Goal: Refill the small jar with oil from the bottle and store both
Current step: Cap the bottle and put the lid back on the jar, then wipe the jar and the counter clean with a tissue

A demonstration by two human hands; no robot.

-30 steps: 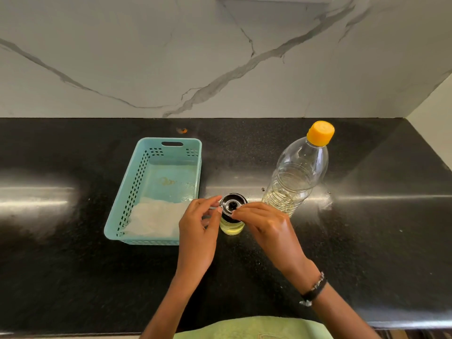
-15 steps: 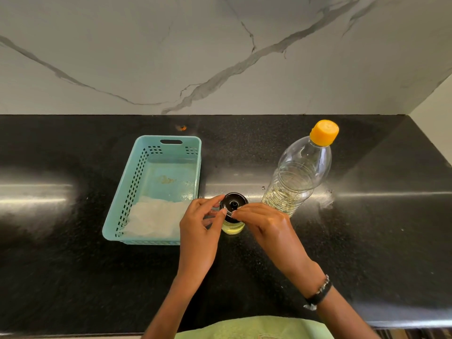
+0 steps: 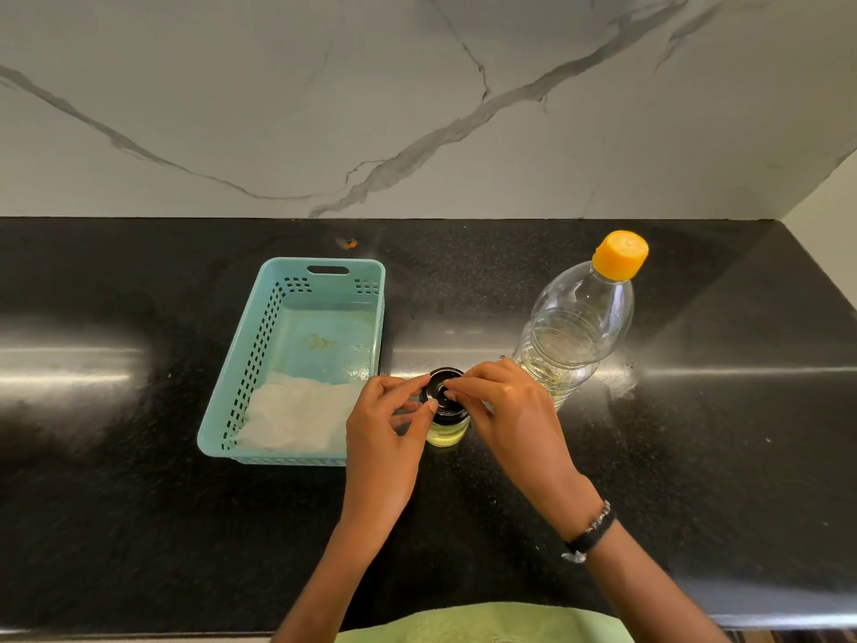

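Seven entries, largest first.
Wall: grey-veined marble (image 3: 417,109), filling the upper half of the frame.
Desk: black speckled stone (image 3: 139,526), glossy, across the middle and lower frame.
Basket: teal slotted plastic (image 3: 371,280), left of centre, with white paper (image 3: 292,415) crumpled in its near end; the likely storage place, though that is a judgement.
Bottle: clear plastic (image 3: 575,327), orange cap (image 3: 620,253) on, standing at centre right with a shallow layer of oil at its base, just behind the right hand.
Left hand: (image 3: 380,438) at centre frame, thumb and forefinger pinching the left edge of the jar's black lid.
Right hand: (image 3: 510,410) fingertips curled onto the right side and top of the same lid; a dark bracelet (image 3: 589,536) on the wrist.
Small jar: (image 3: 446,426) on the desk between the two hands, just right of the basket's near corner, pale yellow oil visible in the glass below the lid (image 3: 443,387).
Change: the left thumb has crept further round the lid and the right fingertips now cover more of its top than half a second ago; jar, bottle and basket have not shifted.
Meaning: the lid is being worked, probably turned; which way cannot be told, so whether the jar is being opened or closed is uncertain.
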